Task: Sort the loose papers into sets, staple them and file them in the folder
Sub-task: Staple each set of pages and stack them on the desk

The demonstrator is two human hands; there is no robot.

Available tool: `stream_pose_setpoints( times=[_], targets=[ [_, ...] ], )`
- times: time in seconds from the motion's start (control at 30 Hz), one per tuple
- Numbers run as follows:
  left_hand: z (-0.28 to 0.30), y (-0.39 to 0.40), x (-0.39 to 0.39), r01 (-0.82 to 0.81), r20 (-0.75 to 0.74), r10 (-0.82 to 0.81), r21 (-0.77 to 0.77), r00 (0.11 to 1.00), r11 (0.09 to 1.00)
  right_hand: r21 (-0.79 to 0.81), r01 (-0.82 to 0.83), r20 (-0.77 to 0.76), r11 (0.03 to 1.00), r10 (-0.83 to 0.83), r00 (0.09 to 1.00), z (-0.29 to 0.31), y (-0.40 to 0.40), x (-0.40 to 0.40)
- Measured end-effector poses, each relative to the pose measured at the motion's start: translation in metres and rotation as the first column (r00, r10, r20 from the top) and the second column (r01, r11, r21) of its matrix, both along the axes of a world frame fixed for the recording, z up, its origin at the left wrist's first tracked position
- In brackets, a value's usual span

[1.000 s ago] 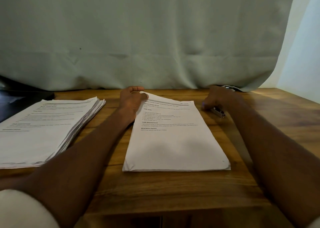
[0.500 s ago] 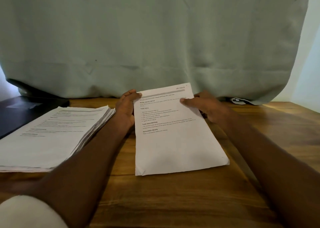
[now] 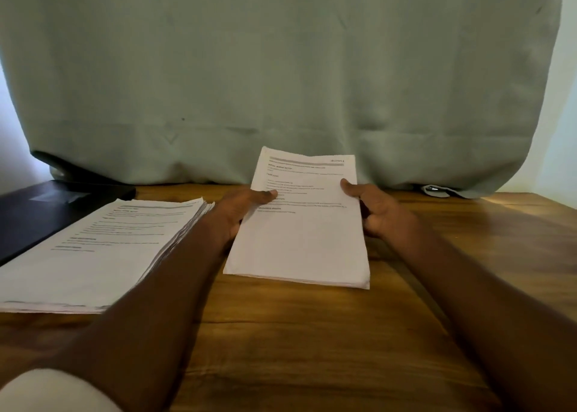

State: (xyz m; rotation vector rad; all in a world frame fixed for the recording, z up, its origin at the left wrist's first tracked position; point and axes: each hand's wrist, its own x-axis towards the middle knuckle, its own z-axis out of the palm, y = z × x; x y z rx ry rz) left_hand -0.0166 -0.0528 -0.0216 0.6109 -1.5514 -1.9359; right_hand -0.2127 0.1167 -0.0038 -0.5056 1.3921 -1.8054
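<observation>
Brown wooden counter (image 3: 312, 333), grain running crosswise; a pale grey-green cloth backdrop (image 3: 281, 68) hangs behind and drapes onto its far edge. A dark flat object (image 3: 28, 211) lies at far left — cannot tell what it is.

Left hand (image 3: 240, 211) grips the left edge of a thin set of white printed sheets (image 3: 299, 239), thumb on top. Right hand (image 3: 381, 211) grips the right edge, thumb on the page, fingers curled beneath. The set is tilted, far end raised, near edge low over the counter's middle.

Two paper groups — the held set and one thick stack of white printed papers (image 3: 100, 252) lying flat at left.
</observation>
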Motion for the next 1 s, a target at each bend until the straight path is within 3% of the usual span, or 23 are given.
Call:
stream_pose_setpoints(
  times=[0.13,0.3,0.43,0.57,0.67,0.77,0.87,1.0],
  targets=[
    [0.003,-0.013,0.011,-0.131,-0.003,0.131,0.022,0.991,0.991,0.131,-0.144,-0.072,0.981,0.155,0.985,-0.005,-0.001,0.015],
    [0.004,-0.008,0.020,-0.163,0.163,0.160,0.006,0.974,0.987,0.108,-0.045,-0.092,0.993,0.055,0.994,-0.007,-0.012,0.032],
    [0.004,-0.004,0.027,-0.183,0.280,0.225,-0.168,0.933,0.969,0.119,0.015,-0.140,0.993,0.002,0.990,-0.011,-0.015,0.033],
    [-0.003,0.002,0.028,-0.168,0.362,0.415,-0.550,0.835,0.818,0.212,-0.014,-0.246,0.977,0.067,0.967,-0.011,-0.016,0.037],
    [-0.004,0.007,0.032,-0.177,0.337,0.531,-0.693,0.777,0.699,0.261,-0.011,-0.332,0.965,0.101,0.938,-0.009,-0.015,0.041],
    [-0.002,0.012,0.042,-0.281,0.232,0.665,-0.773,0.709,0.569,0.265,-0.026,-0.325,0.964,0.115,0.939,-0.010,-0.012,0.044],
    [0.003,0.018,0.057,-0.428,0.143,0.689,-0.689,0.710,0.585,0.215,-0.085,-0.292,0.973,0.147,0.945,-0.007,-0.008,0.052],
    [0.018,0.017,0.101,-0.493,0.033,0.680,-0.663,0.733,0.563,0.076,-0.167,-0.358,0.983,0.183,0.916,0.006,-0.013,0.076]
  ],
)
